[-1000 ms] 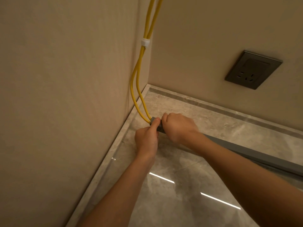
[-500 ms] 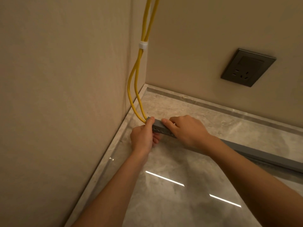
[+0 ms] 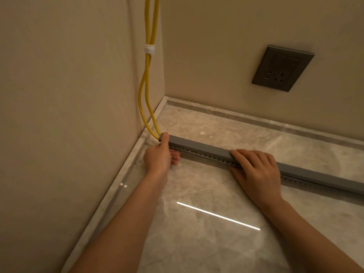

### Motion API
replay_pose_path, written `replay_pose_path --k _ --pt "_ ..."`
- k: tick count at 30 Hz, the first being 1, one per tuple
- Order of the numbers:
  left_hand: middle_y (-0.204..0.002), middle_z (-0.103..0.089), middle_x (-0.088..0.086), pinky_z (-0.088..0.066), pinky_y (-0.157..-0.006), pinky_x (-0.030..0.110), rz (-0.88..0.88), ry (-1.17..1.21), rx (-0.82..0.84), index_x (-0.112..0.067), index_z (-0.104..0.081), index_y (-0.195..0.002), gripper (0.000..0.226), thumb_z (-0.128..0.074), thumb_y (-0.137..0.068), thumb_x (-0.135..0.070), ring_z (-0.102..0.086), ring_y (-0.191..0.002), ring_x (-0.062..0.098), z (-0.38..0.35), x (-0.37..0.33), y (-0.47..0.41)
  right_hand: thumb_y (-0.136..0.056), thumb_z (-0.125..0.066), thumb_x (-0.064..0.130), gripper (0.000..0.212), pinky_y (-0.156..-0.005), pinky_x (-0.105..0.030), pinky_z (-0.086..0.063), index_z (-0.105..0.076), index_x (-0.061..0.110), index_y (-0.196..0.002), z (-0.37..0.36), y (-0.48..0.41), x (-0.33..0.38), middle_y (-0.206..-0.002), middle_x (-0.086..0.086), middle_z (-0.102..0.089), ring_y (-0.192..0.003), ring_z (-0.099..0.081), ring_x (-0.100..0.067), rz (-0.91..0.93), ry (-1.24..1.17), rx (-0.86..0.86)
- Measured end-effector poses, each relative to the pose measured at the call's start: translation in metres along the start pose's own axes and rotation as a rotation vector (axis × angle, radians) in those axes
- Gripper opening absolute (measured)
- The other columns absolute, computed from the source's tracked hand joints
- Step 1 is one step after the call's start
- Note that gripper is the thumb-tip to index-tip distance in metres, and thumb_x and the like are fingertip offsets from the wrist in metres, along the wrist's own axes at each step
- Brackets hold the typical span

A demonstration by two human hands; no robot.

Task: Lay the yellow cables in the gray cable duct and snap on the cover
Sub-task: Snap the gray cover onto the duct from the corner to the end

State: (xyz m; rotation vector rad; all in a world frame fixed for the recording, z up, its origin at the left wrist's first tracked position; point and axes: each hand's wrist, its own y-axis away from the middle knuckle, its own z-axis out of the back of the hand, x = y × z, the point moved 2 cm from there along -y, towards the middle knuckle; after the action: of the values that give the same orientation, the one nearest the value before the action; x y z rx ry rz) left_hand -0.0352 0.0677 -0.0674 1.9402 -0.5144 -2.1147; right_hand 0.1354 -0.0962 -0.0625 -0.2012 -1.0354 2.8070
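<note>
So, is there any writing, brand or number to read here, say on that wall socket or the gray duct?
No text can be read.
On the wall socket: a faint streak near its top, too blurred to read.
On the gray cable duct, the yellow cables and the white tie: no print shows.

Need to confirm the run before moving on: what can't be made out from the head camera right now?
Head view:
- Yellow cables inside the gray cable duct: hidden by the cover past the left end.
- Cover seating under the right hand and left hand: hidden by the hands.
- Duct's right end: cut off by the frame's right edge.
- Cables' upper run: cut off by the top edge.
</note>
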Motion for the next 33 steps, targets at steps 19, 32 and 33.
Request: replay_pose_path --k 19,32,33 --pt "-0.121 -0.06 0.006 -0.03 -0.101 0.032 -1.372 -1.064 0.188 -0.01 -0.059 -0.118 0.05 -0.073 -0.071 -0.017 -0.052 -0.116 0.025 -0.013 -0.007 0.048 -0.08 -0.075 0.017 0.028 -0.076 -0.035 -0.047 -0.072 0.001 -0.102 -0.003 -0.001 0.0 -0.105 -0.01 -0.072 -0.092 -0.07 -0.024 0.058 -0.117 -0.153" --pt "-0.091 -0.074 0.018 -0.06 -0.062 0.033 -1.801 -1.326 0.373 0.005 -0.07 -0.098 0.034 -0.079 -0.066 0.0 -0.073 -0.081 0.027 -0.044 -0.018 0.053 -0.082 -0.07 0.025 0.028 -0.07 -0.03 -0.05 -0.074 0.002 -0.098 0.0 -0.002 0.0 -0.1 -0.008 -0.074 -0.082 -0.071 -0.022 0.086 -0.149 -0.168" --pt "-0.091 -0.074 0.018 -0.059 -0.059 0.032 -1.795 -1.354 0.379 0.005 -0.071 -0.097 0.035 -0.08 -0.064 0.0 -0.073 -0.079 0.027 -0.045 -0.019 0.052 -0.082 -0.071 0.025 0.028 -0.07 -0.03 -0.05 -0.074 0.002 -0.098 0.0 -0.002 -0.001 -0.1 -0.008 -0.074 -0.081 -0.071 -0.022 0.086 -0.154 -0.161"
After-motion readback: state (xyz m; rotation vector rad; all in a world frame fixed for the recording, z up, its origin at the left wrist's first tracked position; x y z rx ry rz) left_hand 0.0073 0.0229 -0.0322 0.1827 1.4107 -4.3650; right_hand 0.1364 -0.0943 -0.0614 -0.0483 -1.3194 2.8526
